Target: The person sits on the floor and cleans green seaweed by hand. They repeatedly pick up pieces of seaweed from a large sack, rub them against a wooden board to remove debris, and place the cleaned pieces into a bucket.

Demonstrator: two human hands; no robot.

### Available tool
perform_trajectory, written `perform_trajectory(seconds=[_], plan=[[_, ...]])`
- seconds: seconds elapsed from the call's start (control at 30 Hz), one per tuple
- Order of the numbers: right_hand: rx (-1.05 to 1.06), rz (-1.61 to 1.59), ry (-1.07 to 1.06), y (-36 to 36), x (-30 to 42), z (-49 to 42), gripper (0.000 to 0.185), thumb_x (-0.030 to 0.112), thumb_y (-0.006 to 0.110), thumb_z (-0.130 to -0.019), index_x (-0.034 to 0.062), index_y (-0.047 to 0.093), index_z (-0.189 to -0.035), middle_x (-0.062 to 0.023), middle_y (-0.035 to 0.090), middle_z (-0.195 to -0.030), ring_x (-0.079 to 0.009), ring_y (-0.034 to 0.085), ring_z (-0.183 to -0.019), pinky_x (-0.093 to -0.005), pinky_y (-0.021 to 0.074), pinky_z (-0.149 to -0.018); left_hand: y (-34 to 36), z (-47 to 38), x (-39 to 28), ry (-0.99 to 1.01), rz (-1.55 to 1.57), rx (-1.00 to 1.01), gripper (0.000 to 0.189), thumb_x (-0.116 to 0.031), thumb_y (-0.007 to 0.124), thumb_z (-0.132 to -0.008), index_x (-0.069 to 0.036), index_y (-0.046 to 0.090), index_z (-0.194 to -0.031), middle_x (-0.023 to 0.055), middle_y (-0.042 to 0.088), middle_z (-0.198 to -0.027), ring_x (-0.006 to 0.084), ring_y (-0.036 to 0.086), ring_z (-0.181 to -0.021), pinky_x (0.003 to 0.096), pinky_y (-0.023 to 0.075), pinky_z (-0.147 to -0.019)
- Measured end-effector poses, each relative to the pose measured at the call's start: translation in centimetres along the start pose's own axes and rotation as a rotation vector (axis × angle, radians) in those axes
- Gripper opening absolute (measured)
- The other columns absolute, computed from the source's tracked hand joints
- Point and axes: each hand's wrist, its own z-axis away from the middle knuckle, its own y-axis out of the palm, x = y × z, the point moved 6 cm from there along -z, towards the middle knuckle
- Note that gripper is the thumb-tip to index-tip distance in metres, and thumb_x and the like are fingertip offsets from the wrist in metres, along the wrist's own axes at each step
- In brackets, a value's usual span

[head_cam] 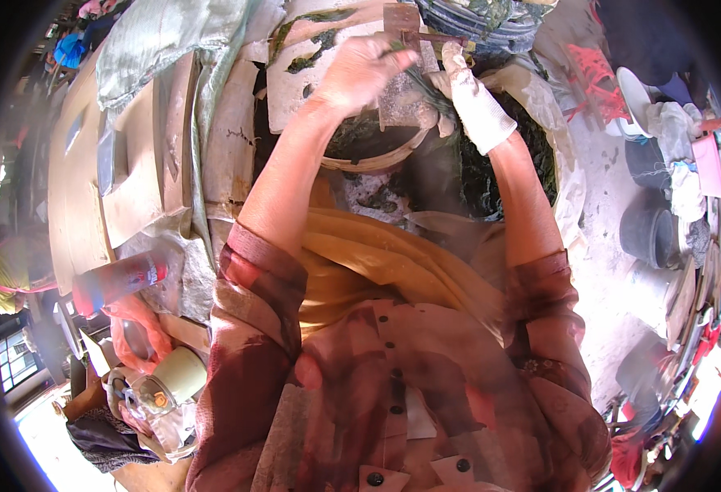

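Observation:
My bare left hand (360,71) is at the upper middle, its thumb and fingers pinching dark green strands (420,83). These look like seaweed or plant fibre. To its right, my right hand (474,104) wears a white, stained glove, cut or worn at the fingers, and holds the other part of the strands. Both hands are over a worn board (404,101) that lies across a round tub (379,161) with dark green matter inside. Behind the hands stands a wooden block (401,19) with a rod (439,38) reaching right from it.
A white foam slab (286,74) lies left of the tub. A plastic-lined container (560,144) of wet green matter is at right, a dark basin (489,31) behind. Left are wooden boards (136,160) and a red bottle (120,280); buckets (648,230) stand far right.

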Motion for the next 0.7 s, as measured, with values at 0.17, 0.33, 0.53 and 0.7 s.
perform_trajectory(seconds=[0.17,0.33,0.53,0.7], plan=[[0.190,0.121,0.191,-2.6,0.9,1.0,0.085,0.066,0.013,-0.088,-0.0019,0.053,-0.121,-0.0071,0.054,-0.088,-0.0107,0.049,-0.078,-0.0199,0.0370,-0.065,-3.7,0.1,0.9,0.040,0.146,-0.164,0.016,-0.018,0.062,-0.091,-0.003,0.065,-0.087,-0.0019,0.053,-0.065,0.0062,0.047,-0.058,0.0229,0.0395,-0.054],[0.116,-0.292,0.416,-4.9,4.6,3.1,0.084,0.070,0.028,-0.088,-0.0029,0.055,-0.120,-0.0130,0.062,-0.088,-0.0102,0.051,-0.057,-0.0211,0.0372,-0.045,-4.7,-0.2,2.8,-0.062,0.402,-0.077,0.011,-0.012,0.058,-0.091,-0.004,0.063,-0.097,-0.0010,0.057,-0.075,0.0074,0.052,-0.068,0.0226,0.0453,-0.063],[0.052,-0.364,0.148,-7.2,4.6,4.2,0.057,0.039,0.043,-0.094,-0.0060,0.045,-0.130,-0.0232,0.057,-0.119,-0.0236,0.054,-0.108,-0.0319,0.0399,-0.092,-6.3,-0.5,5.6,-0.148,-0.268,-0.122,0.027,-0.029,0.059,-0.090,-0.006,0.064,-0.102,0.0079,0.066,-0.087,0.0192,0.062,-0.078,0.0325,0.0504,-0.073],[-0.047,-0.601,0.335,-4.7,5.5,4.5,0.043,0.027,0.045,-0.095,-0.0045,0.054,-0.123,-0.0146,0.064,-0.105,-0.0074,0.054,-0.071,-0.0186,0.0391,-0.056,-3.1,-0.1,-0.5,0.200,-0.333,-0.122,0.052,-0.052,0.052,-0.090,-0.014,0.054,-0.126,0.0116,0.061,-0.119,0.0247,0.058,-0.110,0.0349,0.0410,-0.099]])
